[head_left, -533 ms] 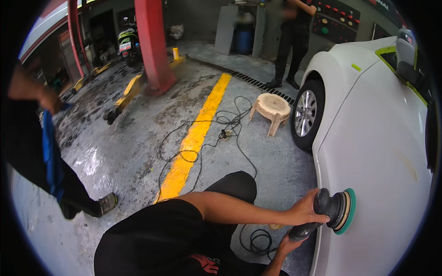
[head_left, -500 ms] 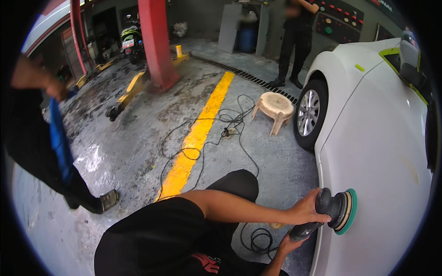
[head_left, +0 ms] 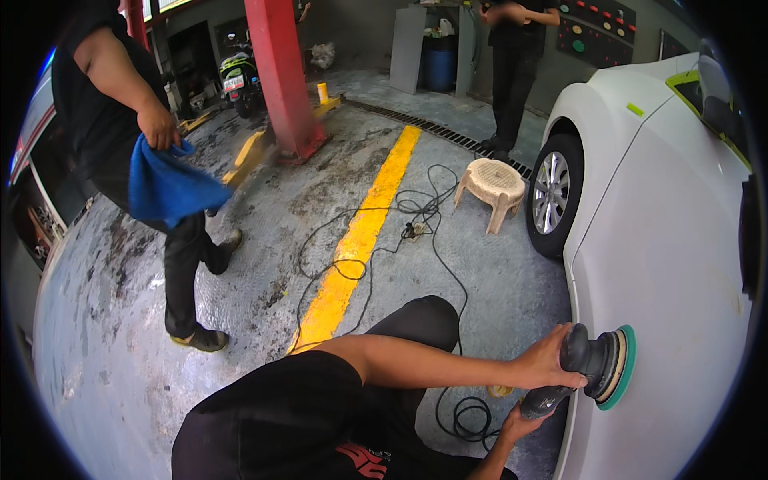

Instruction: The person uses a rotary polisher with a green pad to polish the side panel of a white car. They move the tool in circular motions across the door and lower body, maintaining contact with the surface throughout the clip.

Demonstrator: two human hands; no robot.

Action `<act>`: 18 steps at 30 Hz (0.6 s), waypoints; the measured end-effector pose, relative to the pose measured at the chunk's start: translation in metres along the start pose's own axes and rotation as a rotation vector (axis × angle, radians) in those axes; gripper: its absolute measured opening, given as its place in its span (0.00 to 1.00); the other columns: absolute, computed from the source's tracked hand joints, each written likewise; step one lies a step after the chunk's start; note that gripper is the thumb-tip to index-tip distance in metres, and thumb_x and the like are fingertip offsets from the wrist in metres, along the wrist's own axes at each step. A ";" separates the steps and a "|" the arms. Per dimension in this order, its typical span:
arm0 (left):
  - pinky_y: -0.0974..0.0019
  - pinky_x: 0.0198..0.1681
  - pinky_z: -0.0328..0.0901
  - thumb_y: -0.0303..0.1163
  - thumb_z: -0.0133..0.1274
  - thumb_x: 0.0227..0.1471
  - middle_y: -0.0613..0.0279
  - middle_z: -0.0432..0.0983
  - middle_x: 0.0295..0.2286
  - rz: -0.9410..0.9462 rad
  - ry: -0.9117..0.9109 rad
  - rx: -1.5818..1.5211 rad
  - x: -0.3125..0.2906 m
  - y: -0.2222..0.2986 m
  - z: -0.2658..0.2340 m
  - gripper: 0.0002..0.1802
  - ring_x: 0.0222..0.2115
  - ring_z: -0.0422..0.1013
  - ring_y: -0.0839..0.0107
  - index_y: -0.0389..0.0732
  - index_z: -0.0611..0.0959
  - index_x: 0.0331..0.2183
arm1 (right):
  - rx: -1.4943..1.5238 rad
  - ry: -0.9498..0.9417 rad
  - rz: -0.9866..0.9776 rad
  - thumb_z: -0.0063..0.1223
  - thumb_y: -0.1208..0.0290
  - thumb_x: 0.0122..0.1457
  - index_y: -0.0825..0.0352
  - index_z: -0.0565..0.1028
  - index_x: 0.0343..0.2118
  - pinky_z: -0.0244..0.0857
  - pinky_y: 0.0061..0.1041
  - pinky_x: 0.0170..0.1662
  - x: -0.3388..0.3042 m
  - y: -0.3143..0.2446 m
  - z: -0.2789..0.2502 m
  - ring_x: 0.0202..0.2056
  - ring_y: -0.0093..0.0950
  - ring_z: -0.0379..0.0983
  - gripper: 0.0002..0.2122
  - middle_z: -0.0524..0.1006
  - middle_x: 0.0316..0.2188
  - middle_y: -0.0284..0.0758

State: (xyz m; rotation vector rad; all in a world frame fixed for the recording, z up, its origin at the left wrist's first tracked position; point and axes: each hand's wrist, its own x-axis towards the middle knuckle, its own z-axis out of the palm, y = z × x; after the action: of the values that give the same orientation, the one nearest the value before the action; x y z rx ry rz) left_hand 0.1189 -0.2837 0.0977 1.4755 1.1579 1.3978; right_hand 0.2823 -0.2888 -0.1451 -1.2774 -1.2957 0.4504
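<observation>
My left hand [head_left: 552, 360] is wrapped over the head of a black power polisher [head_left: 594, 364]. Below it, my right hand [head_left: 524, 422] grips the tool's handle [head_left: 548, 400]. A round backing pad with a teal face [head_left: 624, 368] is turned toward the white car's side panel [head_left: 680, 264] and appears to lie against it. My left arm reaches across from the left, above my bent knee [head_left: 424, 320].
Beside the front wheel [head_left: 554, 192] stands a beige plastic stool [head_left: 492, 188]. Black cable [head_left: 464, 304] loops over the floor and a yellow line [head_left: 352, 256]. At left a person holds a blue cloth [head_left: 172, 184]; another person [head_left: 516, 80] stands behind the stool. A red post [head_left: 280, 88] rises farther back.
The person at left has stepped rightward, bringing the blue cloth further into view. The person at the back has lowered their arms. My grip on the polisher is unchanged; the view has shifted slightly.
</observation>
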 end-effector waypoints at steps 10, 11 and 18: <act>0.58 0.57 0.66 0.45 0.75 0.43 0.50 0.73 0.47 -0.003 -0.029 -0.028 0.005 0.001 -0.003 0.51 0.51 0.72 0.61 0.30 0.65 0.58 | 0.011 -0.006 -0.097 0.67 0.75 0.50 0.72 0.61 0.67 0.63 0.36 0.63 0.007 -0.012 -0.005 0.58 0.42 0.73 0.40 0.73 0.58 0.50; 0.58 0.56 0.67 0.45 0.75 0.43 0.50 0.73 0.46 0.007 -0.037 -0.043 0.005 -0.001 -0.005 0.49 0.50 0.72 0.61 0.31 0.67 0.56 | 0.032 -0.013 -0.066 0.67 0.75 0.49 0.72 0.61 0.67 0.65 0.36 0.62 0.008 -0.029 -0.005 0.57 0.43 0.74 0.41 0.74 0.57 0.50; 0.60 0.53 0.69 0.44 0.74 0.46 0.54 0.74 0.44 -0.005 -0.147 -0.134 0.012 0.002 -0.003 0.42 0.48 0.73 0.65 0.34 0.69 0.53 | -0.055 -0.017 0.030 0.65 0.78 0.46 0.68 0.60 0.69 0.68 0.35 0.58 0.009 -0.046 -0.024 0.54 0.40 0.78 0.43 0.79 0.53 0.48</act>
State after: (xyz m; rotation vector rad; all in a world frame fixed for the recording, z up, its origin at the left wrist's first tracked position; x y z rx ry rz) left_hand 0.1160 -0.2730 0.1037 1.4535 0.9579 1.3143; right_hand 0.2884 -0.3062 -0.0963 -1.3433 -1.3122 0.4500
